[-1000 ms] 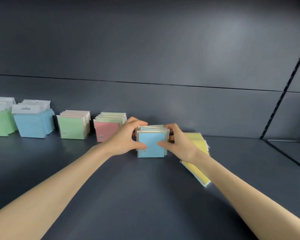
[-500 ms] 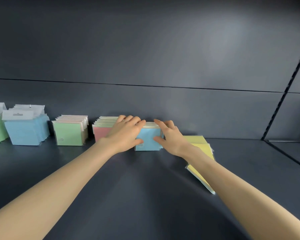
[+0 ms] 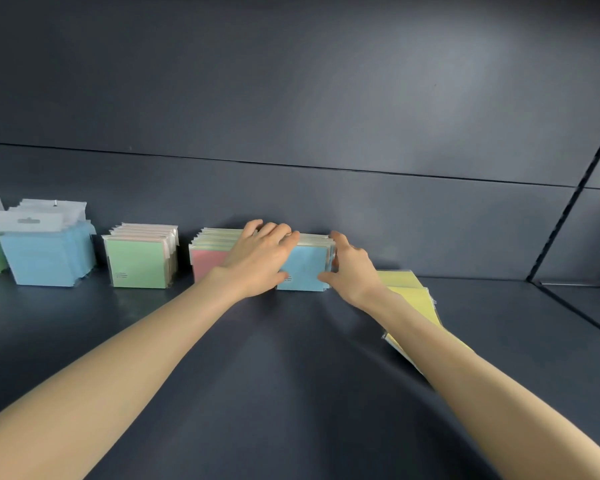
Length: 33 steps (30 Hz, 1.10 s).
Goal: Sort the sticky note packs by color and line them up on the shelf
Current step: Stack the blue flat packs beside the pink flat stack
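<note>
Dark shelving is filling the view, and the shelf (image 3: pixel 291 393) is carrying a row along its back wall. Tabbed blue packs (image 3: pixel 45 258) are standing far left, yellow packs (image 3: pixel 409 292) are lying flat at the right, and green packs (image 3: pixel 139 261) and pink packs (image 3: pixel 208 263) are standing between. Just right of the pink ones, the small blue packs (image 3: pixel 303 268) are standing upright. The left hand (image 3: pixel 260 261) is curling close-set fingers over their top, and the right hand (image 3: pixel 352 271) is pinching their right edge between thumb and fingers.

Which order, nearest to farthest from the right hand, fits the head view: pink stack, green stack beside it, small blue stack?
1. The small blue stack, held by the right hand, at its left.
2. The pink stack, further left, partly behind the left hand.
3. The green stack, farthest left.
</note>
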Each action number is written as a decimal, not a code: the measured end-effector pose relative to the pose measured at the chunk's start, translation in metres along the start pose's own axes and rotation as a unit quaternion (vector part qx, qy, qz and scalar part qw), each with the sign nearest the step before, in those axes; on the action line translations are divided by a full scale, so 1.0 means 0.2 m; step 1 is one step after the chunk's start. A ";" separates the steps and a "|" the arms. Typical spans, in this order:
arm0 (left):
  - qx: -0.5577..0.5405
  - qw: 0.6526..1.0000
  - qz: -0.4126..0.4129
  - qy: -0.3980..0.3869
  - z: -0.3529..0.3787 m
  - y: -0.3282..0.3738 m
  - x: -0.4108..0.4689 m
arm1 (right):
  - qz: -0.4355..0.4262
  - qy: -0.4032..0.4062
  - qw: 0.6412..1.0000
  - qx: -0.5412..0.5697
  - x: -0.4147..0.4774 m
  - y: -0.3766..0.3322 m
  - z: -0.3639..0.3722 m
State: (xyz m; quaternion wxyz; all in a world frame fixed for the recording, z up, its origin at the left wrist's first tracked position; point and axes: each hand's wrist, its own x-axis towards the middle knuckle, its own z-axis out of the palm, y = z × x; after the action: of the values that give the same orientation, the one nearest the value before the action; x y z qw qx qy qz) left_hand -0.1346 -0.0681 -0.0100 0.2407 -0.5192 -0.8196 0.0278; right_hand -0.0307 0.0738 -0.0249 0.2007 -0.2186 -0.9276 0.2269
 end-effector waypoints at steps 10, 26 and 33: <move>-0.008 1.000 0.011 -0.006 0.02 -0.03 0.04 | 0.001 -0.040 0.996 -0.085 0.03 -0.01 0.03; 0.019 1.000 0.021 0.000 0.01 -0.03 0.05 | -0.048 -0.045 0.990 -0.124 0.00 -0.04 -0.01; 0.015 1.000 0.014 -0.006 0.01 -0.02 0.04 | -0.040 -0.036 0.987 -0.154 -0.01 -0.04 -0.02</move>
State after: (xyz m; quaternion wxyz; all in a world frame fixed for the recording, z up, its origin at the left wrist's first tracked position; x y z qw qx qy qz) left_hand -0.1412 -0.0625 -0.0069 0.2427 -0.5264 -0.8135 0.0465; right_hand -0.0302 0.0674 -0.0184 0.1397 -0.2017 -0.9661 0.0807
